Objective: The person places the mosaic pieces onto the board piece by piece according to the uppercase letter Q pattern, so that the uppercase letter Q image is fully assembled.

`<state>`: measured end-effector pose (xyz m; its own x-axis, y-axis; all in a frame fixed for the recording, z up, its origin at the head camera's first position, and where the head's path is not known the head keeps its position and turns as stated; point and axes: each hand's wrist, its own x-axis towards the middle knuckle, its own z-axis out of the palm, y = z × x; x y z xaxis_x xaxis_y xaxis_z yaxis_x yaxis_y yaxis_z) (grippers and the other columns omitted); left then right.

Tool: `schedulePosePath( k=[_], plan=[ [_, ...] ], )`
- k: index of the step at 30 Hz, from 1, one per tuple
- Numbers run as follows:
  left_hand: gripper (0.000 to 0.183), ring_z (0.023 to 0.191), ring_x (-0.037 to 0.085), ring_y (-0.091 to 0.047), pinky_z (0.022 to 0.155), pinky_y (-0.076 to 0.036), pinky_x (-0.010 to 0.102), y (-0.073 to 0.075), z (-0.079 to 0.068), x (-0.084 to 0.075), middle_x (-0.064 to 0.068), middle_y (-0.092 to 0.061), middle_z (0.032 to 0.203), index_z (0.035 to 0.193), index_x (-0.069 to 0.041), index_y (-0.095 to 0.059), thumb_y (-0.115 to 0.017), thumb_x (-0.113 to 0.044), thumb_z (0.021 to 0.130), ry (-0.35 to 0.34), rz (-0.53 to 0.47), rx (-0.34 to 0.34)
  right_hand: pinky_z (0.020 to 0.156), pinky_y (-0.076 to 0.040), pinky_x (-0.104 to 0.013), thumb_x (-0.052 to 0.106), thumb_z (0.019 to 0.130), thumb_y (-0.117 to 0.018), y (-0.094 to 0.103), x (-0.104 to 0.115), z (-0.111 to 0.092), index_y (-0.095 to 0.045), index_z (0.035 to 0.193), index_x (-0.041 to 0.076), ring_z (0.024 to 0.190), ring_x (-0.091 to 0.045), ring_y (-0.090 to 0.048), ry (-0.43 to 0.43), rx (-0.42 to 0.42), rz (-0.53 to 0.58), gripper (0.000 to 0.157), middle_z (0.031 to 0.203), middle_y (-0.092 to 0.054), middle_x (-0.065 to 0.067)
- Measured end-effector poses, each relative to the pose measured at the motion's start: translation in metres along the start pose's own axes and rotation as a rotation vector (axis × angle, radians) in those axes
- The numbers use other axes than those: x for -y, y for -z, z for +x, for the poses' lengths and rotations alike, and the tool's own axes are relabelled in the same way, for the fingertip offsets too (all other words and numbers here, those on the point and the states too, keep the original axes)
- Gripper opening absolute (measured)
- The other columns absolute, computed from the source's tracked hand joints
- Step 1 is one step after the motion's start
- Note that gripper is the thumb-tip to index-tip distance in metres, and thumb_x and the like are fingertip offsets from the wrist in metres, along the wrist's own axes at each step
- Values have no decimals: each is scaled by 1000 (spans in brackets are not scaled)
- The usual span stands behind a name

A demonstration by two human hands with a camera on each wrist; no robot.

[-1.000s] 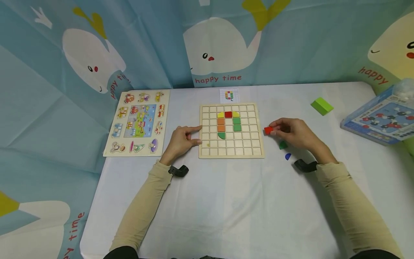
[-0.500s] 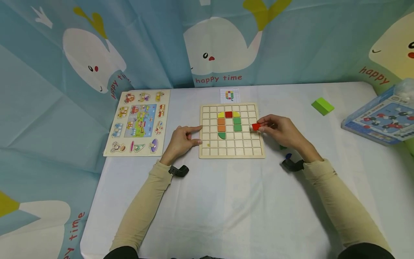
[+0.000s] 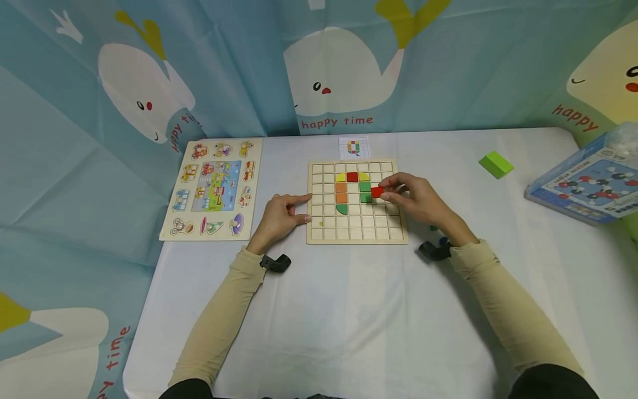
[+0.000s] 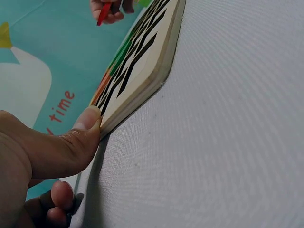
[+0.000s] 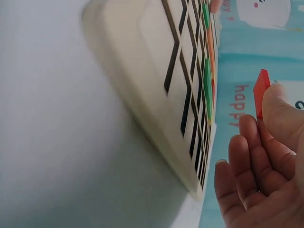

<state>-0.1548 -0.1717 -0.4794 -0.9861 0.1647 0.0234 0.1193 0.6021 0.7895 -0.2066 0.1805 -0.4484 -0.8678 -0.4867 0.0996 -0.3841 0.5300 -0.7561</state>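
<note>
A wooden grid board (image 3: 356, 238) lies mid-table, an arch of red, yellow, orange and green pieces set in its cells. My left hand (image 3: 279, 218) is at the board's left edge, straight index finger and thumb touching it apart from each other. In the left wrist view the thumb (image 4: 71, 142) presses the rim. Over the board's right half, my right hand (image 3: 413, 197) pinches a red square tile (image 3: 377, 192) between thumb and fingers. That tile (image 5: 260, 92) appears edge-on and raised above the board in the right wrist view.
A small pattern card (image 3: 354, 147) lies behind the board. To the left is a picture puzzle (image 3: 214, 227). Beyond the right hand are a light green block (image 3: 496, 164) and a blue box (image 3: 588, 177). A blue piece (image 3: 443, 241) and a green one lie partly hidden by the right wrist.
My right hand has carried the red tile leftward, from beside the board's right edge to over its cells near the green squares. The left hand has stayed at the left edge.
</note>
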Motion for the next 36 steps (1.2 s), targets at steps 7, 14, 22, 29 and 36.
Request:
schedulePosePath(
  k=[7, 14, 22, 29, 36],
  plan=[
    [55, 66, 19, -39, 104, -38, 42, 0, 0, -1, 0, -44, 64, 136, -10, -73, -91, -14, 84, 5, 4, -2, 90, -52, -30, 10, 100, -74, -11, 9, 7, -68, 123, -5, 104, -29, -66, 11, 73, 2, 28, 115, -72, -19],
    [56, 66, 18, -39, 103, -39, 46, 0, 0, -1, -1, -45, 63, 136, -10, -73, -92, -13, 83, 8, -5, -1, 92, -52, -36, 9, 100, -75, -19, 13, 12, -69, 121, -4, 104, -28, -65, 45, 108, 15, 26, 117, -71, -17],
    [55, 71, 19, -38, 77, -30, 34, 0, 0, -1, 0, -46, 65, 135, -12, -74, -92, -15, 84, 28, 1, 0, 83, -50, -25, 12, 99, -77, -26, 16, 15, -70, 119, -1, 94, -23, -62, 32, 159, -6, 25, 112, -70, -14],
    [55, 71, 19, -39, 77, -31, 33, 0, 0, 0, 0, -46, 65, 136, -12, -73, -92, -15, 84, 31, -3, 1, 86, -52, -32, 12, 96, -80, -29, 19, 16, -71, 116, -1, 97, -23, -64, 37, 185, -34, 25, 109, -71, -12],
    [55, 68, 19, -40, 97, -37, 36, 0, 0, 0, -1, -45, 63, 136, -12, -73, -92, -15, 84, 26, -7, 3, 88, -52, -37, 12, 95, -81, -33, 19, 18, -72, 113, -1, 98, -24, -62, 58, 192, -72, 23, 105, -71, -11]
  ],
)
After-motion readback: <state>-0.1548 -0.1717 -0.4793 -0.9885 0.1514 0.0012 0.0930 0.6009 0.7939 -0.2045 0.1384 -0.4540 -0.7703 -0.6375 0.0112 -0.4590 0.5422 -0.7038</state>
